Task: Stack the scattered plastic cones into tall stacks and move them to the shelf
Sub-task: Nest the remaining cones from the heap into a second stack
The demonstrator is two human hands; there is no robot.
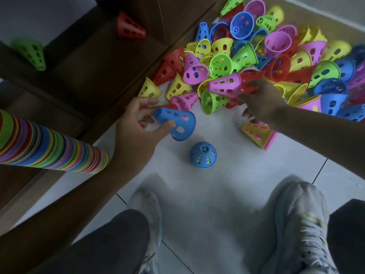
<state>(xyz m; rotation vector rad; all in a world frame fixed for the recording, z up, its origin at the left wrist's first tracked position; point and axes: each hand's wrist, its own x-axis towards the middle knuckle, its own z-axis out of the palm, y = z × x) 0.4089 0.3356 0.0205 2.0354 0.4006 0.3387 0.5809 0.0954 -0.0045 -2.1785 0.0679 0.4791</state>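
A big heap of coloured plastic cones (276, 56) covers the floor at the upper right. My left hand (138, 123) grips a blue cone (177, 123) lying on its side, thumb and fingers round its narrow end. My right hand (258, 99) reaches into the heap's near edge, its fingers at a red cone (248, 82) beside a pink cone (225, 84); the grip itself is hidden behind the hand. A long multicoloured stack of cones (49, 145) lies along my left forearm. Another blue cone (203, 154) stands upright on the tiles.
A dark wooden shelf (88, 62) runs along the left, with a red cone (129, 26) and a green cone (31, 53) on it. A yellow-and-pink cone pair (258, 134) lies under my right wrist. My two shoes (296, 224) stand on the white tiles below.
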